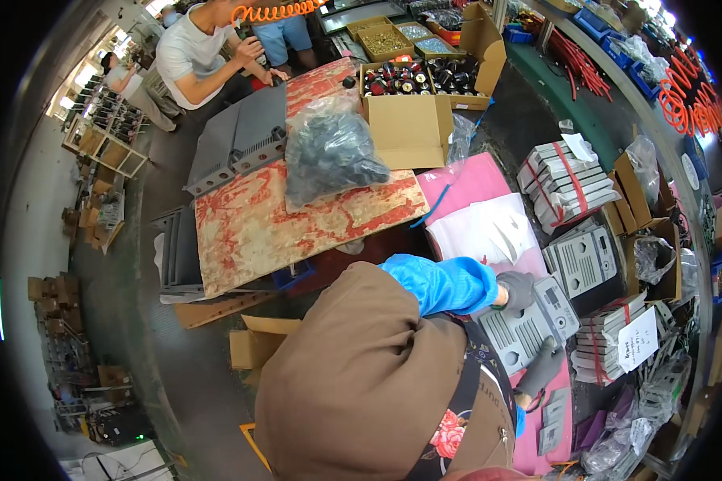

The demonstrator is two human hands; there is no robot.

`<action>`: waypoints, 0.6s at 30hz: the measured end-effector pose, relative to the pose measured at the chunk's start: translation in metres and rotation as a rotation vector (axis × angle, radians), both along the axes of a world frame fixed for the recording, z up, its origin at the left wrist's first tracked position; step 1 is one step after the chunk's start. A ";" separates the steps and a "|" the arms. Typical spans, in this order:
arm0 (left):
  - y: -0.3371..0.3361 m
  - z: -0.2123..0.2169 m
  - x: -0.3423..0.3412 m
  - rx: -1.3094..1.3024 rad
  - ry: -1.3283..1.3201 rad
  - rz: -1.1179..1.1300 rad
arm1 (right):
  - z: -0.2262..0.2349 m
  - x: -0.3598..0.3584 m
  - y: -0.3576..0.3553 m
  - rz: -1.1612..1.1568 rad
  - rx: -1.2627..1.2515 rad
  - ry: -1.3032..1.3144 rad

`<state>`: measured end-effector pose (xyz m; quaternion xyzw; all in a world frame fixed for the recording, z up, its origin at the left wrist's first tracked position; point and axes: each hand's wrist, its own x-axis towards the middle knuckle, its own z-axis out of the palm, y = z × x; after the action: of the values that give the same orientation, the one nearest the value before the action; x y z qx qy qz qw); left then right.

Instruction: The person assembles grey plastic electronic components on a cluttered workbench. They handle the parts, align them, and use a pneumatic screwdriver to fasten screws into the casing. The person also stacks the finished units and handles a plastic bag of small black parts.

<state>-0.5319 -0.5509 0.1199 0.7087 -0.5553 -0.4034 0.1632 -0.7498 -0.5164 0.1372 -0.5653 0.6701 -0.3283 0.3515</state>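
Observation:
A light grey panel (529, 325) with slots, a round hole and a small dark window lies between my two hands, over the pink table surface (472, 178). My left hand (517, 290), in a dark grey glove and a blue sleeve, grips its far edge. On its near edge my right hand (542, 367), gloved alike, is closed round the rim, some fingers hidden. Beside the panel, to the right, rests a stack of similar panels (582, 264). Nearer my body lies a smaller grey plate (553, 421).
Red-strapped panel bundles (568, 183) stand at the right. A large plastic bag of dark parts (329, 152), a grey metal casing (241, 132) and a cardboard box of red and black parts (409, 120) occupy the far tables. Another person (200, 60) works beyond the casing.

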 end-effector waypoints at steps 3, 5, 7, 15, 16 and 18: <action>0.002 -0.017 -0.003 0.009 0.073 0.077 | -0.002 0.009 0.004 0.086 -0.050 -0.224; 0.007 -0.012 0.000 0.012 0.115 0.073 | 0.007 0.007 0.009 0.120 0.029 -0.334; 0.013 -0.004 0.004 0.003 0.180 0.070 | 0.023 0.008 0.013 0.138 0.073 -0.421; 0.033 0.054 0.037 -0.063 0.559 0.009 | 0.106 0.037 0.034 0.184 -0.066 -0.341; 0.032 0.052 0.036 -0.052 0.585 0.011 | 0.110 0.042 0.036 0.173 -0.080 -0.357; 0.028 0.042 0.032 -0.064 0.528 -0.051 | 0.108 0.044 0.037 0.208 -0.130 -0.289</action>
<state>-0.5001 -0.5227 0.1622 0.5593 -0.5236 -0.5606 0.3145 -0.7054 -0.4794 0.2450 -0.5998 0.5280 -0.4107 0.4391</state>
